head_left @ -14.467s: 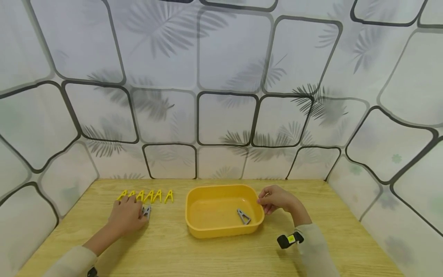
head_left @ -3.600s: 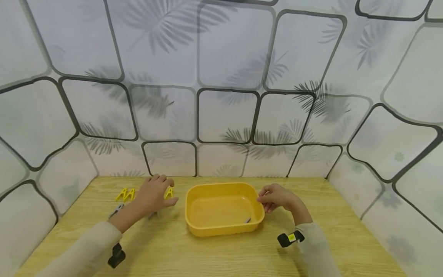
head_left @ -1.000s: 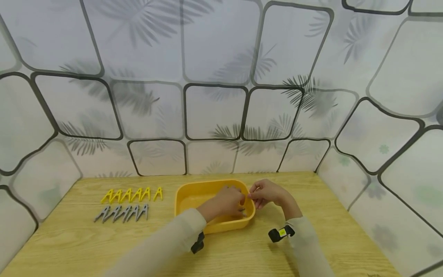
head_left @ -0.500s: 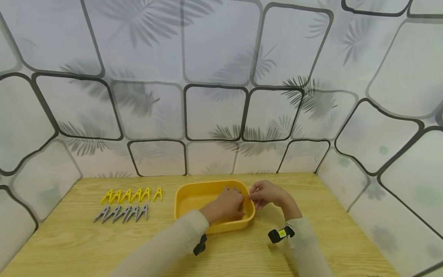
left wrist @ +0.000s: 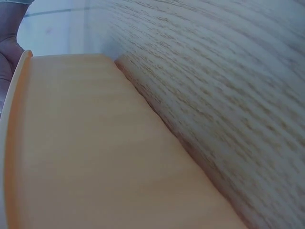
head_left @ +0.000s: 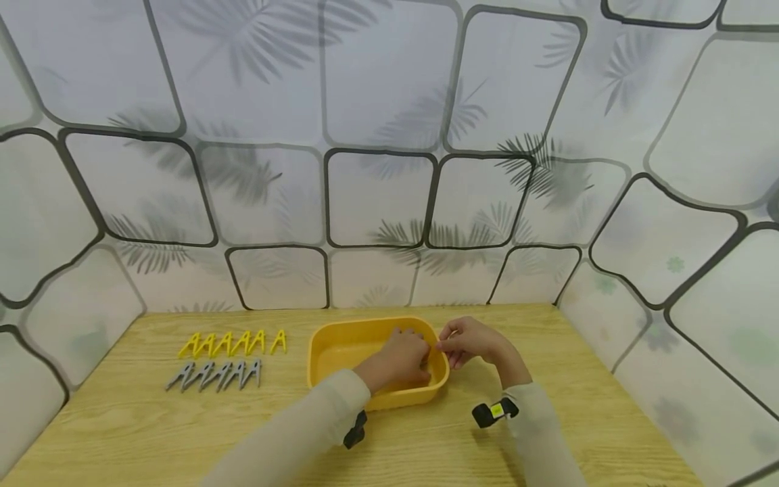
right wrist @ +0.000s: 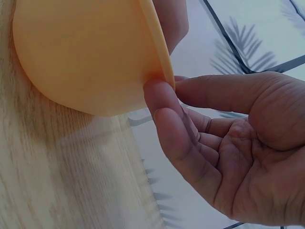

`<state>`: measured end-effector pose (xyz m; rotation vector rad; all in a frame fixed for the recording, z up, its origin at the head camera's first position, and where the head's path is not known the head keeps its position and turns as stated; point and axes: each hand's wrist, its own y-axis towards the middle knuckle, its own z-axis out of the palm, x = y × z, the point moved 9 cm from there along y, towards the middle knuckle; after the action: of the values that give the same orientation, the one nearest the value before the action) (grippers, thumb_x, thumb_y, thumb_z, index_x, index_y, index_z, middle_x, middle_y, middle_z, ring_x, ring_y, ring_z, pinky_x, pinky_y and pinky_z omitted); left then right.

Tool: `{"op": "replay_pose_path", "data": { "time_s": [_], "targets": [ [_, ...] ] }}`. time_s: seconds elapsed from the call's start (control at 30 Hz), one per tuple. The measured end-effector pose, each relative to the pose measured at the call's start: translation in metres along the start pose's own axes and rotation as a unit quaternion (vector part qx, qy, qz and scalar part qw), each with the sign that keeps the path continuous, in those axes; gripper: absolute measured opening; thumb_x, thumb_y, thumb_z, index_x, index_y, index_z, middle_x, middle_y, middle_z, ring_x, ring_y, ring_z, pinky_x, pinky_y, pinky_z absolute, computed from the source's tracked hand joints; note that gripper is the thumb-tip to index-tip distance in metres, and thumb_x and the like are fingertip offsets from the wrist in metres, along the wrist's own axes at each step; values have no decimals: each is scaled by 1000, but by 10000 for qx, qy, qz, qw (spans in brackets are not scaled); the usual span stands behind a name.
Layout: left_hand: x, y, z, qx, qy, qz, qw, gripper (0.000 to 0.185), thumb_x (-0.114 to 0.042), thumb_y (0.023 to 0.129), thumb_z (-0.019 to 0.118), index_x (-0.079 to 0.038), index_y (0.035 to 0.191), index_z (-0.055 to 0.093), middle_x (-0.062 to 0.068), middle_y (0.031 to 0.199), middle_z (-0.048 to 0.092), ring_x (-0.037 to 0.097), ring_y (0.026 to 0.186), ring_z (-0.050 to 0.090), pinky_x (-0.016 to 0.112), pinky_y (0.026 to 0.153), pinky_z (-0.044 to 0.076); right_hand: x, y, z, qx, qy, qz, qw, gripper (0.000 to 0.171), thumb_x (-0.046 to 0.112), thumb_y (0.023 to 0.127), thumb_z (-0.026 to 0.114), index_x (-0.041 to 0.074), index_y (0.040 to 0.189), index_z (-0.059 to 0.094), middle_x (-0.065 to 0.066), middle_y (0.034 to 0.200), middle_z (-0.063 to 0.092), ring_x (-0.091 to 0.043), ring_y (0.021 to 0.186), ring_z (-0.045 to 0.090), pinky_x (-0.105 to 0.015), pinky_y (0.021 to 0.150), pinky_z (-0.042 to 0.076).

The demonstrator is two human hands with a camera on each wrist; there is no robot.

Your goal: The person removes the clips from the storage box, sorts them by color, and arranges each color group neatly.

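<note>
My left hand (head_left: 402, 357) reaches down into a yellow plastic basin (head_left: 335, 325) at its right end. Its fingertips and whatever lies under them are hidden by the hand. In the left wrist view the basin's outer wall (left wrist: 95, 143) fills much of the picture, and the left hand's fingers are out of sight. My right hand (head_left: 477, 343) pinches the basin's right rim between thumb and fingers. The right wrist view shows that pinch closely, with the thumb and fingers of the right hand (right wrist: 238, 148) on either side of the rim (right wrist: 162, 43).
Several yellow clothespins (head_left: 225, 342) stand in a row at the left of the wooden table (head_left: 152, 433). A row of several grey clothespins (head_left: 222, 373) lies in front of them. Patterned cloth walls (head_left: 383, 196) rise behind and at both sides.
Since earlier, the left hand has moved from the clothespin rows into the basin, where a grey clothespin showed. That clothespin is now hidden by the hand. The right hand keeps holding the rim.
</note>
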<state>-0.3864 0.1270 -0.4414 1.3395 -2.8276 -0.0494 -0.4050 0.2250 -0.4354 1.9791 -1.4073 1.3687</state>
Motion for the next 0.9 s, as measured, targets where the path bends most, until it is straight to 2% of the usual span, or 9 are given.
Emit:
{"op": "replay_pose_path", "data": {
  "time_s": [0.23,0.43,0.6,0.67,0.9],
  "targets": [
    [0,-2,-5,-66,44,7,10000,35,-46,87,77,-22,71,57,-7,80,58,18,97,60,49,100,46,1,0,2,46,20,-23,10000,18,12,99,64,-5,104,64,-4,70,66,-12,58,66,-30,61,60],
    [3,-7,-17,-226,95,39,9997,36,-47,86,77,-22,74,54,-7,76,53,15,87,57,43,90,46,3,1,0,17,-44,-15,10000,18,12,99,63,-5,105,63,-4,72,67,-12,59,66,-35,64,61],
    [9,-14,-27,-327,181,17,9993,34,-44,84,77,-23,76,52,-9,76,51,17,91,59,48,96,46,4,1,-1,11,-68,-20,10000,18,12,99,63,-5,105,63,-4,73,67,-12,59,67,-39,66,62],
    [12,-17,-30,-395,246,22,9989,31,-44,84,77,-24,78,54,-9,78,54,18,93,59,50,97,46,3,1,0,15,-44,-17,10000,19,13,99,64,-5,105,63,-4,72,67,-12,59,67,-38,66,62],
    [19,-35,-51,-584,248,127,9979,25,-38,81,78,-20,93,66,-5,88,61,16,82,51,44,84,44,1,0,0,-7,-12,38,10000,17,12,99,64,-5,105,64,-4,71,67,-11,58,66,-33,63,61]
  ]
}}
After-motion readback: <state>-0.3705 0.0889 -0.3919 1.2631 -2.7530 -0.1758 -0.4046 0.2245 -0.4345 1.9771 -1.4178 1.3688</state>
